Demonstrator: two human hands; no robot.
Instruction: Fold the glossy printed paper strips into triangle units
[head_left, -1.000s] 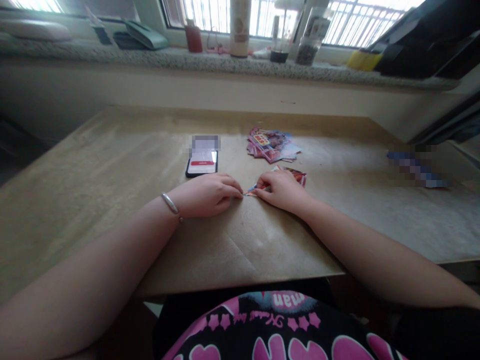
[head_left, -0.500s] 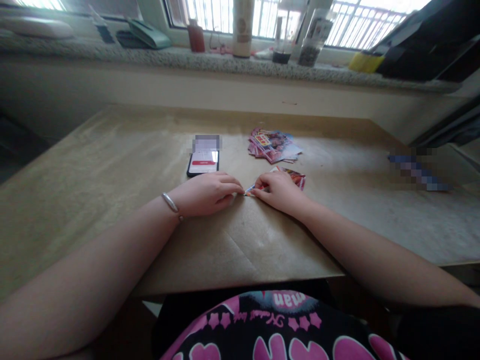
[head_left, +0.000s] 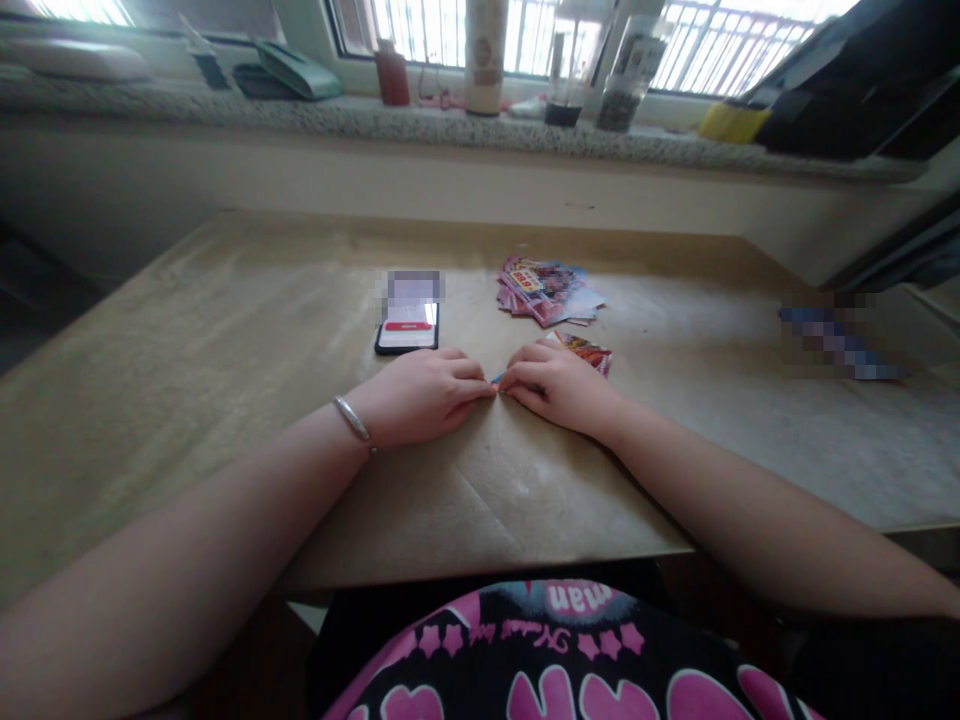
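Note:
My left hand (head_left: 424, 392) and my right hand (head_left: 555, 385) rest knuckle to knuckle on the paper-covered table (head_left: 225, 330), fingertips pinched together. Between them they pinch a small colourful folded paper piece (head_left: 498, 379), of which only a blue-and-red tip shows. A silver bangle sits on my left wrist. Behind my right hand lies another colourful printed card (head_left: 589, 351). A fanned pile of similar cards (head_left: 546, 290) lies farther back.
A phone (head_left: 407, 326) with a lit screen lies just beyond my left hand. A blurred blue item (head_left: 840, 340) sits at the right of the table. The stone windowsill (head_left: 450, 120) behind holds bottles, jars and cases.
My two hands have drawn closer together, so less of the small paper piece shows between the fingertips. The rest is as before.

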